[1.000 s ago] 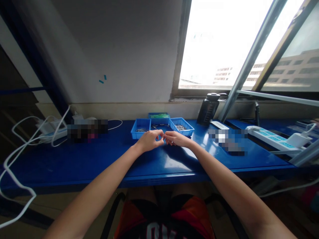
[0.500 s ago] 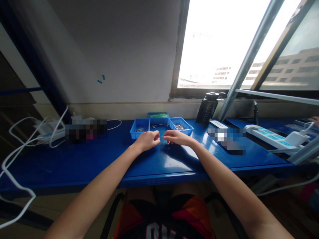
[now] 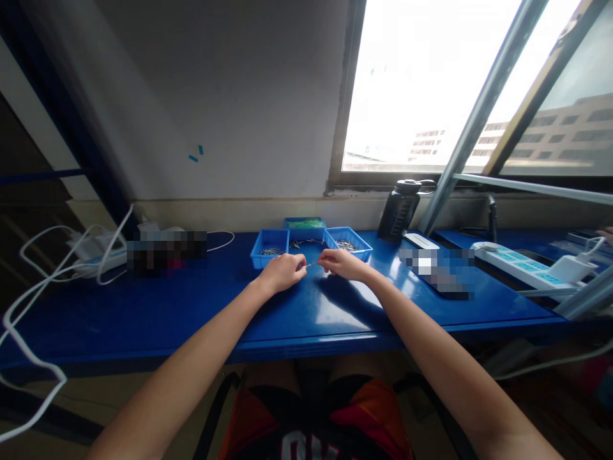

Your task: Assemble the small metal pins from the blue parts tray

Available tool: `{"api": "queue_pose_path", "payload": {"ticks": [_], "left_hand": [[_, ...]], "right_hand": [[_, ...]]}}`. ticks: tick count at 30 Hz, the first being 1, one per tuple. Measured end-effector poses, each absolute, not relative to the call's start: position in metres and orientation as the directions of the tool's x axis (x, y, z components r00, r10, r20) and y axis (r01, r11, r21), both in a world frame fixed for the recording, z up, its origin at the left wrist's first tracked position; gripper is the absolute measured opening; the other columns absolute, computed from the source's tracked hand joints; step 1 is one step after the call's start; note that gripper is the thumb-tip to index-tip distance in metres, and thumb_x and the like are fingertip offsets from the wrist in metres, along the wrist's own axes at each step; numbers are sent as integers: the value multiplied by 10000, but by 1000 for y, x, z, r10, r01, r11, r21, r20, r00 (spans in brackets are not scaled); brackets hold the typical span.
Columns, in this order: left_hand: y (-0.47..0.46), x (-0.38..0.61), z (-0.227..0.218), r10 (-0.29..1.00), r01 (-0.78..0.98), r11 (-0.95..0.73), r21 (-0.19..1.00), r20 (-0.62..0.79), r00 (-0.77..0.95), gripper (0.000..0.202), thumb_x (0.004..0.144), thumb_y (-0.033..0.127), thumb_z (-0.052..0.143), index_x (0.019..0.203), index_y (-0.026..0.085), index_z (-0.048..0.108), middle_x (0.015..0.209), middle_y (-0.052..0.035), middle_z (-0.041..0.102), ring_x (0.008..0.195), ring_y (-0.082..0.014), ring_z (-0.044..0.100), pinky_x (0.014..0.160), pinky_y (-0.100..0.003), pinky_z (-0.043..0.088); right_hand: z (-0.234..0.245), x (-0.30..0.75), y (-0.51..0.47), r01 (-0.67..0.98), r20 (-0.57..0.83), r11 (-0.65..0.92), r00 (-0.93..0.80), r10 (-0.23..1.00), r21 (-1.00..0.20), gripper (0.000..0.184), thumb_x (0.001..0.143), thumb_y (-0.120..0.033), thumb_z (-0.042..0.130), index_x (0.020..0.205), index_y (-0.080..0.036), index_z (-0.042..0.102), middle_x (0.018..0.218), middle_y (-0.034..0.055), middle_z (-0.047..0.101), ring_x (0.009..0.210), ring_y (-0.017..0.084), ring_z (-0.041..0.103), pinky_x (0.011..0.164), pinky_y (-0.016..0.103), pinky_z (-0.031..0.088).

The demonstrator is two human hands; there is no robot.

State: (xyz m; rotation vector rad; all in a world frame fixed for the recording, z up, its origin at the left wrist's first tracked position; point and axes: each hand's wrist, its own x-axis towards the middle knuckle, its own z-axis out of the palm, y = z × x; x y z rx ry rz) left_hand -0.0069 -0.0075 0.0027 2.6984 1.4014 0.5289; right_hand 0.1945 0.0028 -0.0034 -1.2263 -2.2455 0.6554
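Note:
My left hand (image 3: 283,271) and my right hand (image 3: 340,262) rest on the blue bench (image 3: 191,306) just in front of three small blue trays. Both hands are closed in a pinch, and a thin metal pin (image 3: 311,264) spans the gap between their fingertips. The left tray (image 3: 270,247) and the right tray (image 3: 348,243) hold several small metal parts. The middle tray (image 3: 306,241) also holds loose metal pieces. A green-filled tray (image 3: 305,223) stands behind them.
A dark water bottle (image 3: 401,208) stands by the window sill at the right. A white power strip (image 3: 517,263) with a plugged charger lies further right. White cables (image 3: 52,255) and a second strip lie at the left end. Slanted metal bars (image 3: 474,121) cross the window.
My hands, touching a second ago, have drawn slightly apart, so the thin pin now shows between the fingertips. The view has shifted a little.

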Motion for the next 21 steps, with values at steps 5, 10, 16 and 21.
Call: {"api": "queue_pose_path", "payload": {"ticks": [5,10,16,21], "left_hand": [[-8,-7,3,806,785,-586,201,246,539,201,766,331,452,867,215,580,755,-11,637,674,-160,584,565,-221,390],[-7,-8,2,802,789,-589,178,249,542,187,780,325,435,864,226,570,748,-7,634,682,-168,586,576,-227,396],[-6,-8,1,806,794,-584,168,238,542,207,788,319,424,881,220,579,782,-28,635,704,-175,588,600,-236,405],[-7,-8,3,811,796,-577,181,239,534,206,789,328,433,878,219,583,771,-28,635,704,-178,590,604,-239,408]], "right_hand": [[-1,194,0,610,202,483,-471,858,-628,193,780,-309,451,824,-158,562,618,-1,580,519,95,510,538,213,404],[1,194,-1,613,202,505,-496,844,-607,187,760,-281,473,830,-148,584,582,-10,559,518,96,502,537,211,389],[-1,194,0,657,207,520,-496,844,-546,157,723,-266,523,796,-151,602,598,-6,552,552,99,491,533,204,365],[-2,194,2,674,201,522,-497,844,-523,154,735,-262,516,806,-155,600,615,3,563,563,105,498,534,206,362]]}}
